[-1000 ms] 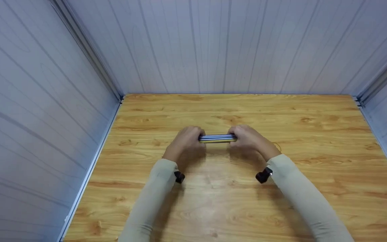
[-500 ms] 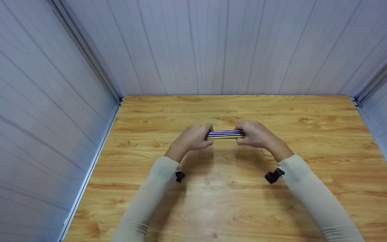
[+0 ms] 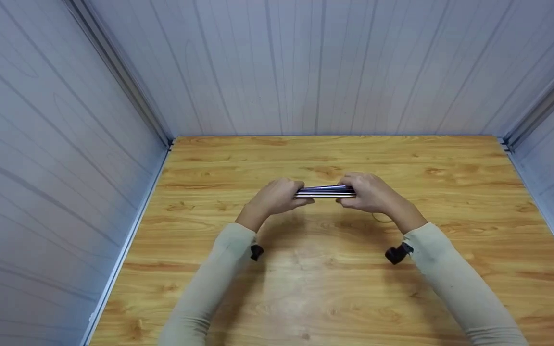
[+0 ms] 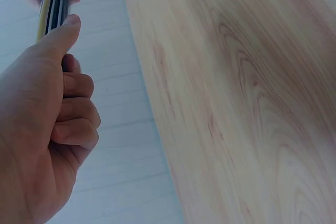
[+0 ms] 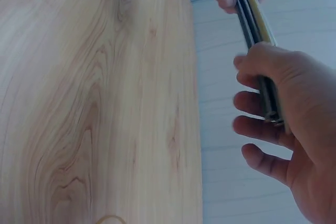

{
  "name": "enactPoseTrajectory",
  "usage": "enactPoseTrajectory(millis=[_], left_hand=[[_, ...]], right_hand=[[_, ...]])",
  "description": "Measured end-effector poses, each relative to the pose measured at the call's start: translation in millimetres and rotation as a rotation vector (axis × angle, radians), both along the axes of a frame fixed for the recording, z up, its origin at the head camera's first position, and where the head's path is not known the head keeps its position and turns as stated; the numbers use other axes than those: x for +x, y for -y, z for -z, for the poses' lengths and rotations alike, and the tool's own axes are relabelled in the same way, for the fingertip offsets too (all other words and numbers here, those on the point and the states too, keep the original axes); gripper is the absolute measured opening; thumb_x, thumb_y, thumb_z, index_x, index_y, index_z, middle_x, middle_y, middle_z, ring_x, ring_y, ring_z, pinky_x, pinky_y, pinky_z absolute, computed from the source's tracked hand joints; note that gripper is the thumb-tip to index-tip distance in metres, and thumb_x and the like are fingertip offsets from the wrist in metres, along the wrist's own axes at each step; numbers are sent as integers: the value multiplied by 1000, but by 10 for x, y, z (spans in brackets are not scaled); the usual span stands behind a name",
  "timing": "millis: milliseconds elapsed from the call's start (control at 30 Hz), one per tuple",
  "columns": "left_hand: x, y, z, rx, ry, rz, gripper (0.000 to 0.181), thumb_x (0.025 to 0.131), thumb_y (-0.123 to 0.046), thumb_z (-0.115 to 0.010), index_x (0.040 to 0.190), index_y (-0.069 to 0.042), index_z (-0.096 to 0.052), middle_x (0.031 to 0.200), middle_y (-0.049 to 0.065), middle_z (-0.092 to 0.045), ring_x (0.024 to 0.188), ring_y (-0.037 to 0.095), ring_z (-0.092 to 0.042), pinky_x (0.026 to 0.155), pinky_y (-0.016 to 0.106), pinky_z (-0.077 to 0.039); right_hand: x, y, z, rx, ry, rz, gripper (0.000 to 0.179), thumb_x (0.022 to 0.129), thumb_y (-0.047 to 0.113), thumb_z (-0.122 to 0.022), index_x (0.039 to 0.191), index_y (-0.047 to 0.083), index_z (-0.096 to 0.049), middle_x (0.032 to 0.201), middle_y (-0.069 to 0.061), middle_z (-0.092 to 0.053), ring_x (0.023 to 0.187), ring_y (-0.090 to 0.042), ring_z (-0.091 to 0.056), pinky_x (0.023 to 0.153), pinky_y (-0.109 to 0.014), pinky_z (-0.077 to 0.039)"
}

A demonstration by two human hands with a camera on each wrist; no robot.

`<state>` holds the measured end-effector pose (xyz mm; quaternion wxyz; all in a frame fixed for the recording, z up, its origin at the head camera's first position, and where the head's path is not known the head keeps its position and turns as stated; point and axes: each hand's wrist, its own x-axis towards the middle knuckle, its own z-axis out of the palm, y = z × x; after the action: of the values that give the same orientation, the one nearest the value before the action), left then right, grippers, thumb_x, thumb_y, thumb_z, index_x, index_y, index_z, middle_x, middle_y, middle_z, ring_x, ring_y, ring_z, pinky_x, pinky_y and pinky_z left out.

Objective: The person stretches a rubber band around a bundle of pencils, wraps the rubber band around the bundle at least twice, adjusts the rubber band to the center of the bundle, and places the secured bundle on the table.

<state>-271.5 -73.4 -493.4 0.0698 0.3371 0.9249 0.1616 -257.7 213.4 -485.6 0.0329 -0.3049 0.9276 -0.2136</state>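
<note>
A bundle of slim pencil-like sticks (image 3: 324, 192), mostly dark and glossy, is held level above the table by both hands. My left hand (image 3: 277, 197) pinches its left end between thumb and curled fingers. At the other end my right hand (image 3: 371, 193) grips it with the thumb on the near side. One yellow stick (image 5: 254, 9) shows along the bundle in the right wrist view. The sticks fan slightly apart toward the right hand. Within the left wrist view, the left thumb lies along the bundle (image 4: 52, 11), and the fingers hide that end.
A thin yellow loop (image 3: 381, 220), like a rubber band, lies on the wood-grain table (image 3: 315, 288) beside the right wrist. White panel walls (image 3: 296, 67) rise behind the table and at both sides. Black wrist cameras (image 3: 396, 253) hang under the sleeves.
Both hands have shifted a little to the right with the bundle. It has turned, so the yellow stick no longer shows clearly from the head, and the sticks have spread slightly.
</note>
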Motion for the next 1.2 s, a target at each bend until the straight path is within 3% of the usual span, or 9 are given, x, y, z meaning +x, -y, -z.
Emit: enactPoseTrajectory(millis=[133,300,467,667,767,867,1033,1100,1200], left_hand=[[5,38,-28,30,28,-4,47,109,-51,-73,102,-5,-72,79,-2,-55,67,12,-46,64,27,-37],[14,72,-59,39,49,17,50,113,-54,-64,104,-5,-70,78,-2,-53,65,12,-45,63,27,-35],[16,71,-65,26,29,41,47,116,-49,-60,108,-3,-71,81,0,-55,68,14,-47,66,30,-37],[24,67,-75,-20,13,28,45,115,-47,-60,110,-3,-70,82,1,-57,68,14,-48,67,31,-40],[17,95,-65,-31,1,30,44,116,-47,-58,103,-5,-67,76,-2,-50,64,12,-43,64,30,-37],[4,154,-55,-33,-12,27,45,116,-47,-57,98,-7,-64,71,-4,-42,61,11,-36,62,30,-33],[-17,274,-67,-23,-26,-7,44,116,-46,-58,104,-5,-69,69,-5,-40,60,10,-35,62,29,-33],[-32,307,-76,-17,-30,-13,45,116,-46,-58,106,-4,-70,69,-6,-39,60,10,-34,62,30,-33],[-57,333,-91,-6,-30,-9,47,117,-46,-57,110,-1,-71,68,-6,-39,60,10,-34,62,30,-33]], right_hand=[[-10,-16,32,-11,22,4,23,102,25,-84,109,5,-78,94,-9,-79,74,-17,-61,72,-39,-51],[-9,5,42,-5,13,0,27,105,30,-82,95,8,-69,74,-1,-62,64,-11,-47,64,-31,-39],[-11,31,53,7,-43,-14,32,104,31,-81,91,9,-63,70,2,-53,63,-12,-43,62,-31,-35],[8,42,70,-16,-31,-1,29,104,31,-83,95,8,-66,71,2,-55,63,-12,-43,63,-31,-36],[39,15,76,-52,-41,30,34,100,37,-87,106,8,-72,82,-4,-69,69,-17,-57,67,-36,-46],[82,-54,83,-98,-52,74,49,96,41,-91,128,8,-75,107,-11,-81,91,-27,-74,80,-46,-59],[162,-163,92,-230,-7,127,69,99,34,-89,155,5,-64,137,-19,-76,127,-41,-73,100,-62,-61],[200,-172,106,-343,49,157,69,104,27,-84,162,3,-57,147,-22,-72,137,-43,-68,106,-60,-60],[274,-145,136,-597,167,224,64,112,12,-70,169,-3,-45,164,-28,-59,155,-46,-56,116,-40,-58]])
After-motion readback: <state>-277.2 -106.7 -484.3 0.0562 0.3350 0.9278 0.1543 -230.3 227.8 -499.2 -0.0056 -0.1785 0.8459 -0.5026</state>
